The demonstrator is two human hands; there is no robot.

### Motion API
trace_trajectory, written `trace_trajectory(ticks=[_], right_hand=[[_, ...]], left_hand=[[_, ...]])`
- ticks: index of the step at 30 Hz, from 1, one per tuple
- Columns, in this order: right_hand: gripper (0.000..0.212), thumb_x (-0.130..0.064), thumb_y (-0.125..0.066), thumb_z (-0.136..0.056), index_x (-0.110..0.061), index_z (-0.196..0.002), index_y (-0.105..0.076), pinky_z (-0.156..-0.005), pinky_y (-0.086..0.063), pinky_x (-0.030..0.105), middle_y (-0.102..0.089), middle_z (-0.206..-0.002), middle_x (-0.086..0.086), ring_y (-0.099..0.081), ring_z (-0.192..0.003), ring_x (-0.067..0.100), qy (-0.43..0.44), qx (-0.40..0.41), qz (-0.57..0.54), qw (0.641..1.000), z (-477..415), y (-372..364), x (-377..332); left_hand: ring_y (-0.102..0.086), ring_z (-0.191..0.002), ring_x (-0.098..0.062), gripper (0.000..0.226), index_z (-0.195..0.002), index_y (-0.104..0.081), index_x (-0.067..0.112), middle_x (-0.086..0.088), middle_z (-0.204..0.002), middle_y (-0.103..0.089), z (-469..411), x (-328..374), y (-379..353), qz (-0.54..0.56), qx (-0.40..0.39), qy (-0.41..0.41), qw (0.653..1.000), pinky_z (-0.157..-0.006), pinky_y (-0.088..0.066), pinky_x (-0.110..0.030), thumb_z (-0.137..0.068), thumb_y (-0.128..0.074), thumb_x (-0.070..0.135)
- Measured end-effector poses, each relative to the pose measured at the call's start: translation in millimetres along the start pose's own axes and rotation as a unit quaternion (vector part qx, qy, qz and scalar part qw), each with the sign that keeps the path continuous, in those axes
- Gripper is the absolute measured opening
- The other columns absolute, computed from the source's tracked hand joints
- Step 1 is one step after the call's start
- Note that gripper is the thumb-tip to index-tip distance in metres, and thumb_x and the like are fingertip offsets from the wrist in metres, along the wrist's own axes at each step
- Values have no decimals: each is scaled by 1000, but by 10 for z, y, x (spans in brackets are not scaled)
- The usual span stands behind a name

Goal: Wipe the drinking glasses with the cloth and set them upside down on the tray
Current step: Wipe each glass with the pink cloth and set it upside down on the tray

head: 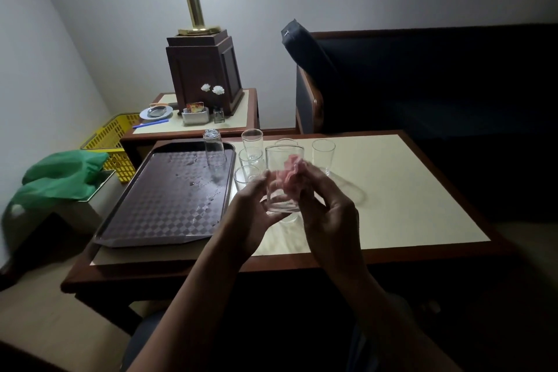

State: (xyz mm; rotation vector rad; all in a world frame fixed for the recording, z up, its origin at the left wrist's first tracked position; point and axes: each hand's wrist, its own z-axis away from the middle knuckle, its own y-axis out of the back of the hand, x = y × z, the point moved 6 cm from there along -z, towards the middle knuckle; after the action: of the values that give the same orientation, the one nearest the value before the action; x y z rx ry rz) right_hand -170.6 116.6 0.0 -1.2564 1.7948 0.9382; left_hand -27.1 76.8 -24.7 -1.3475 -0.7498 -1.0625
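Observation:
My left hand (252, 208) grips a clear drinking glass (279, 166) held upright above the table. My right hand (327, 205) holds a crumpled pink cloth (291, 174) pressed against the glass, near its rim; I cannot tell whether the cloth is inside or outside. The dark checkered tray (163, 205) lies to the left with water drops on it. One glass (215, 157) stands upside down at the tray's far right corner. Several other glasses (323, 155) stand upright on the table behind my hands.
The cream-topped table (407, 196) has a wooden rim. Behind it, a side table (235, 121) bears a lamp base, dish, blue pen and small flower vase. A yellow basket (111, 142) and green bag (63, 175) sit left. A dark sofa (422, 78) is at the back right.

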Motion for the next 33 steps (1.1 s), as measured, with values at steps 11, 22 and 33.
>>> trace_trajectory(ticks=[11, 22, 33], right_hand=[[31, -45, -55, -107, -46, -138, -61, -90, -61, 21, -71, -130, -18, -69, -108, -8, -57, -26, 1, 998, 77, 19, 45], [40, -34, -51, -109, -48, -146, -46, -102, -54, 20, -57, -138, -29, -60, -119, -13, 36, -39, 57, 997, -282, 34, -160], [45, -48, -49, -105, -36, -147, -57, -87, -48, 1, -69, -136, -14, -63, -113, -15, -61, 12, -2, 998, 222, -22, 40]], left_hand=[[-67, -113, -29, 43, -137, -60, 4, -18, -125, -71, -15, 94, -9, -46, -9, -18, 999, -95, -51, -35, -102, -57, 29], [-59, -130, -41, 40, -134, -64, 9, -24, -134, -65, 36, 58, -104, -83, -64, -2, 995, -108, -53, -49, -97, -66, 24], [-60, -130, -41, 57, -134, -64, 2, -23, -137, -64, -21, 137, -82, -13, 16, -25, 999, -117, -41, -58, -90, -79, 36]])
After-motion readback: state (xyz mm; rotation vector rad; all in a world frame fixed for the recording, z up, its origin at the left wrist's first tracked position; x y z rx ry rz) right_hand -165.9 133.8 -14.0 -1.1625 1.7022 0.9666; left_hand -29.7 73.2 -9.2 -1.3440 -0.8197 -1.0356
